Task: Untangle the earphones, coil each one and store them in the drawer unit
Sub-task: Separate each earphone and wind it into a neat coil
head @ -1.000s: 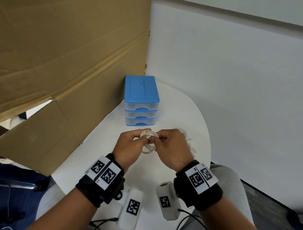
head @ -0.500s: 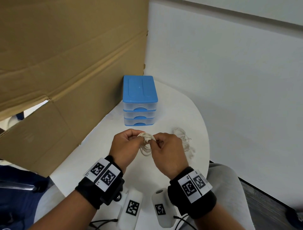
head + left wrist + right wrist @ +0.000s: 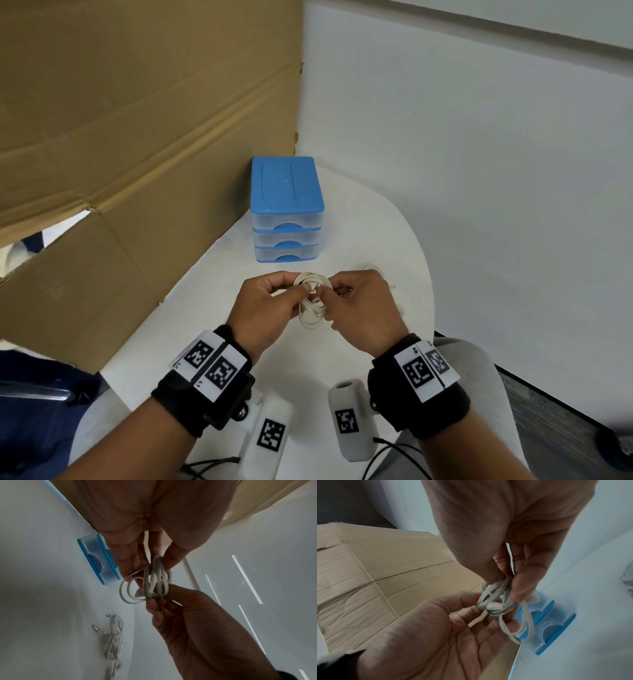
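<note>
Both hands hold one white earphone coil (image 3: 312, 298) above the table, in front of the drawer unit (image 3: 287, 209). My left hand (image 3: 299, 286) pinches the coil's top between thumb and fingers (image 3: 132, 563). My right hand (image 3: 325, 291) pinches the wrapped middle of the coil (image 3: 496, 601), where an earbud shows. A few loose loops (image 3: 126, 592) hang below. The blue-topped drawer unit (image 3: 553, 622) has three clear drawers, all closed. A second earphone bundle (image 3: 109, 641) lies on the table beside my right hand, almost hidden in the head view.
A large cardboard sheet (image 3: 137, 137) stands along the left. A white wall (image 3: 479, 171) is behind and to the right. The round white table (image 3: 404, 240) ends close to my right hand. Two white tagged devices (image 3: 270, 435) (image 3: 349, 421) with black cables lie at the near edge.
Both hands keep their hold on the coil and work it a little. My right hand now covers most of the second bundle, which showed beside it half a second ago.
</note>
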`<state>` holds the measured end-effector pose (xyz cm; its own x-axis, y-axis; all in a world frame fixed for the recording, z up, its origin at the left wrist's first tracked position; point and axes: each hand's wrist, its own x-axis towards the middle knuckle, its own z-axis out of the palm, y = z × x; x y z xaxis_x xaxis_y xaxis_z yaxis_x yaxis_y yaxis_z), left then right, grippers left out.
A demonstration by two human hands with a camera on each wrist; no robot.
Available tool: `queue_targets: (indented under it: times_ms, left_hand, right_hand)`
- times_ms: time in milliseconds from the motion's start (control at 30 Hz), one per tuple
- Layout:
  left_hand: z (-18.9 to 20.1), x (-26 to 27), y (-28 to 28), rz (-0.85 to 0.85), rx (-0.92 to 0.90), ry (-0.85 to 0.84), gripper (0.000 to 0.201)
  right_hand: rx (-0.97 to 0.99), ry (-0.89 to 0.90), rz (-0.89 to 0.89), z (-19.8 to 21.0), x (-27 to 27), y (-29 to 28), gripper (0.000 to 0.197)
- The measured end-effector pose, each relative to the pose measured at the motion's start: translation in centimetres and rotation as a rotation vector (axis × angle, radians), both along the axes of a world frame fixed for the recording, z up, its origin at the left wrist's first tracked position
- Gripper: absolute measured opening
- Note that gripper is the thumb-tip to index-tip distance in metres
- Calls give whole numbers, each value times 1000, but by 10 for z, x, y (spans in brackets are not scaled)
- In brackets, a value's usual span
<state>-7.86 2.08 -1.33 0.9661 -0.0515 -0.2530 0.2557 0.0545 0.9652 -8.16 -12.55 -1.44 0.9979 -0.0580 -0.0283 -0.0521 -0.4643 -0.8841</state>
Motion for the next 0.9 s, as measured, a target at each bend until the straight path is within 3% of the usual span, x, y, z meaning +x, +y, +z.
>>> queue_targets:
  times_ms: [333, 600, 700, 767, 900]
  left_hand:
    - [-4, 3, 2, 87, 110, -13, 13]
    - [-7, 4, 6, 66, 181, -92, 9]
    - [-3, 5, 8, 38, 123, -76, 9]
    - [-1, 5, 8, 31, 102, -87, 16]
    - [0, 5, 7, 41, 125, -124, 11]
  right_hand:
    - [170, 10, -11, -7, -4, 11, 12]
    - [186, 63, 20, -9, -5, 15, 9]
    - [275, 80, 123, -7, -4, 13, 13]
    - [318, 79, 135, -5, -3, 10, 15]
    - [311, 66, 127, -5, -1, 9, 15]
